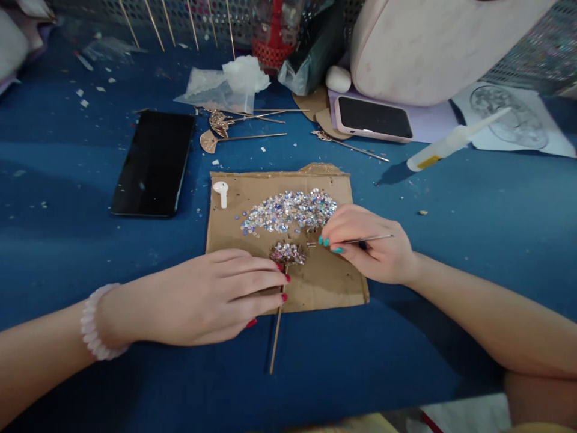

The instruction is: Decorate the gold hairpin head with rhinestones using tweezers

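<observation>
My left hand [211,294], with a pale bead bracelet at the wrist, lies over a hair stick [276,331]. Its fingertips press on the stick just below the ornamental head, holding it down on a piece of cardboard [333,285]. Small shiny stones cover that head [288,252]. Between the fingertips of my right hand [372,243] is a pair of thin metal tweezers [367,239], whose tips point left, a little to the right of the hair stick's head. Just beyond both hands, a pile of loose rhinestones [288,210] spreads across the cardboard.
A white earbud [220,193] lies at the cardboard's upper left corner. Left of it is a black tablet [155,162]. Further back are metal hair sticks [252,137], a plastic bag [220,90] and a phone [374,119]. A glue bottle [437,150] stands at the right.
</observation>
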A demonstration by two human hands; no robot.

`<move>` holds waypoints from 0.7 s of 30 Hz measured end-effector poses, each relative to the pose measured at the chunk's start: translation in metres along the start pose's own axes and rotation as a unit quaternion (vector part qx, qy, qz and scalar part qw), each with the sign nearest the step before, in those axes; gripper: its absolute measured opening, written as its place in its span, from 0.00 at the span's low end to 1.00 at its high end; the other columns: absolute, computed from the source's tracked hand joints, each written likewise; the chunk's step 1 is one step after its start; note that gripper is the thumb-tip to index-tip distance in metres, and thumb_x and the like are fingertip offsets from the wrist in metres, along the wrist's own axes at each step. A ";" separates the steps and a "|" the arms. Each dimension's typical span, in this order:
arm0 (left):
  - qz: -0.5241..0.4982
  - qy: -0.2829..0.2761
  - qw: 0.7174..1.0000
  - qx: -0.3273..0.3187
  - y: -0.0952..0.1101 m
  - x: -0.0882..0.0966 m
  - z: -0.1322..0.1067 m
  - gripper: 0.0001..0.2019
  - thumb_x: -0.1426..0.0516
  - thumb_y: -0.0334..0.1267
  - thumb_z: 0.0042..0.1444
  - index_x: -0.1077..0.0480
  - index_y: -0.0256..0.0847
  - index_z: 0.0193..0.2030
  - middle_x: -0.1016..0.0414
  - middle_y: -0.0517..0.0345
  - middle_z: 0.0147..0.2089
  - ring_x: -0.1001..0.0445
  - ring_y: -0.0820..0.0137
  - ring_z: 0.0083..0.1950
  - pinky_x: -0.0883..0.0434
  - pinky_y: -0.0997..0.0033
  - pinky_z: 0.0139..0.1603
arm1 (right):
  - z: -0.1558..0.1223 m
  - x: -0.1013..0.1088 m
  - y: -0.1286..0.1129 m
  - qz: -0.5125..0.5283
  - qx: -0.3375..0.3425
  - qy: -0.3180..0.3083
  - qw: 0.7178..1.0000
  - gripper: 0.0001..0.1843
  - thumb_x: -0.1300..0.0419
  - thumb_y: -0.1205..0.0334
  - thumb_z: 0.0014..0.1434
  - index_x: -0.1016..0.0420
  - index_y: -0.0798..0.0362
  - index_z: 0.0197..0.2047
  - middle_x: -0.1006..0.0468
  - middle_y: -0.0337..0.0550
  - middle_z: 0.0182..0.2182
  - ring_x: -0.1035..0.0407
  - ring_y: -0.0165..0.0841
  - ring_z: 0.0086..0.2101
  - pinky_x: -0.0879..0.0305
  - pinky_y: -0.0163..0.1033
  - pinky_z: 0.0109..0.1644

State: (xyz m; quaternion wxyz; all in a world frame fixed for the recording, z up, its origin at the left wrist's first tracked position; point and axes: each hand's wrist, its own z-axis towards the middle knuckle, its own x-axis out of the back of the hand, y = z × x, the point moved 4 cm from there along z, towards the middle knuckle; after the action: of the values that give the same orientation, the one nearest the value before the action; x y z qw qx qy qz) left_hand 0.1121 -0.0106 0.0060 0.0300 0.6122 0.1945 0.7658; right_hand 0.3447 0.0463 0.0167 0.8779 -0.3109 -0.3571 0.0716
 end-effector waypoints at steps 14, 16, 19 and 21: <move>-0.001 0.006 1.000 -0.001 0.000 0.001 0.001 0.17 0.52 0.33 0.70 0.32 0.39 0.62 0.29 0.52 0.63 0.32 0.62 0.64 0.35 0.61 0.66 | 0.000 -0.001 -0.002 -0.013 -0.006 -0.011 1.000 0.06 0.45 0.72 0.67 0.28 0.57 0.38 0.22 0.46 0.31 0.26 0.32 0.35 0.28 0.43 0.43; -0.002 0.007 1.000 0.000 0.000 0.001 0.001 0.17 0.51 0.33 0.70 0.32 0.39 0.62 0.29 0.52 0.63 0.31 0.62 0.64 0.35 0.61 0.66 | 0.000 -0.001 -0.003 -0.017 -0.009 -0.016 1.000 0.06 0.45 0.71 0.67 0.28 0.56 0.38 0.22 0.45 0.31 0.26 0.32 0.35 0.27 0.43 0.43; -0.004 0.009 1.000 0.002 0.000 0.002 0.001 0.17 0.51 0.33 0.70 0.32 0.39 0.61 0.28 0.52 0.63 0.31 0.63 0.64 0.36 0.62 0.67 | 0.001 0.000 -0.004 -0.021 -0.009 -0.021 1.000 0.07 0.46 0.70 0.68 0.29 0.55 0.39 0.22 0.45 0.31 0.26 0.32 0.35 0.27 0.43 0.42; -0.004 0.008 1.000 0.001 0.000 0.002 0.000 0.17 0.51 0.33 0.69 0.32 0.39 0.62 0.29 0.52 0.63 0.32 0.63 0.64 0.37 0.62 0.68 | 0.001 0.000 -0.005 -0.021 -0.008 -0.019 1.000 0.07 0.46 0.69 0.68 0.28 0.55 0.39 0.21 0.45 0.31 0.26 0.32 0.35 0.27 0.44 0.43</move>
State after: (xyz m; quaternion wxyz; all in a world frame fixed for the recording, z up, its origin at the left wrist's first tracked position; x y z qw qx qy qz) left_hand 0.1120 -0.0104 0.0077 0.0304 0.6052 0.1981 0.7704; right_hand 0.3438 0.0429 0.0203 0.8699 -0.3088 -0.3804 0.0563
